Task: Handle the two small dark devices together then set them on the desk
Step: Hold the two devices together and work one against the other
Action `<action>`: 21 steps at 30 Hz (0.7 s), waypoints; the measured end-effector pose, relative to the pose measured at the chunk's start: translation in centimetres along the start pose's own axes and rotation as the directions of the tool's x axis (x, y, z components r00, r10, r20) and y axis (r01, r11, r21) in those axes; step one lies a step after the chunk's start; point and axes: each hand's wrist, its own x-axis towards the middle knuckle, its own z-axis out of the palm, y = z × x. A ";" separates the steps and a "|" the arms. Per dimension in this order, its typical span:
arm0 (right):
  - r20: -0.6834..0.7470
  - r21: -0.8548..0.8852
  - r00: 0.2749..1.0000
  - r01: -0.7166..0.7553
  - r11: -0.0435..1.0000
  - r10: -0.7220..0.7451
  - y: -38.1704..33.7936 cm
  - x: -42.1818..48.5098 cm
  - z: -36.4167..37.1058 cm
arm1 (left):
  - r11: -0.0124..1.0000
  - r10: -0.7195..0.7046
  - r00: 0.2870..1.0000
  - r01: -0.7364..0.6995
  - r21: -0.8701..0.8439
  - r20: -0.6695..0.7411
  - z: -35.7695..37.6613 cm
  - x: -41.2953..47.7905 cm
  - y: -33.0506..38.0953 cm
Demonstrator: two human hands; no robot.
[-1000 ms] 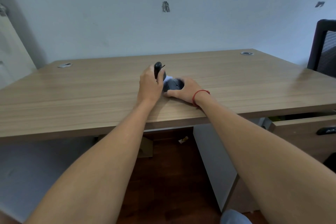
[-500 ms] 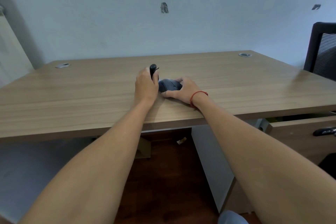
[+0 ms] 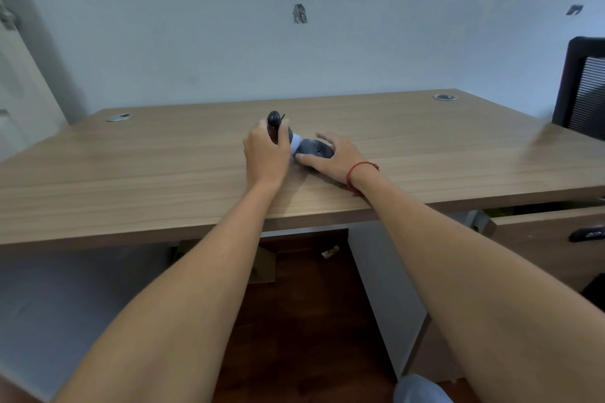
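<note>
My left hand [image 3: 266, 154] is closed around a small dark device [image 3: 274, 121] held upright, its rounded top sticking out above my fingers. Just to its right, a second dark grey device [image 3: 316, 150], shaped like a computer mouse, lies on the wooden desk [image 3: 131, 173] with my right hand [image 3: 337, 157] cupped over it. A pale patch [image 3: 296, 144] shows between the two devices, which sit close together near the middle of the desk. A red cord circles my right wrist.
Two round metal cable grommets [image 3: 119, 117] [image 3: 444, 96] sit at the desk's far corners. A black mesh chair [image 3: 582, 88] stands at the right. A drawer unit with a dark handle [image 3: 586, 234] stands partly open below the desk's right end.
The device in my left hand has tilted slightly, and the pale patch between the two devices shows again after being covered half a second ago. Both hands stay in the same spot.
</note>
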 end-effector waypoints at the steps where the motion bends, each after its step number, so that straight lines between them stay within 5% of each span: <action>1: -0.002 0.020 1.000 0.005 1.000 -0.005 -0.1 0.1 0.1 | 0.999 -0.012 1.000 0.012 0.036 0.007 0.0 0.0 -0.2; 14: -0.072 -0.137 0.997 -0.014 0.990 0.004 -0.1 1.2 0.7 | 0.988 -0.139 0.987 0.144 -0.055 0.079 0.0 0.5 -0.7; 21: -0.085 -0.144 0.996 -0.039 0.989 0.027 -0.1 1.2 0.5 | 0.827 -0.355 0.908 0.416 -0.377 0.223 -0.7 0.3 -0.4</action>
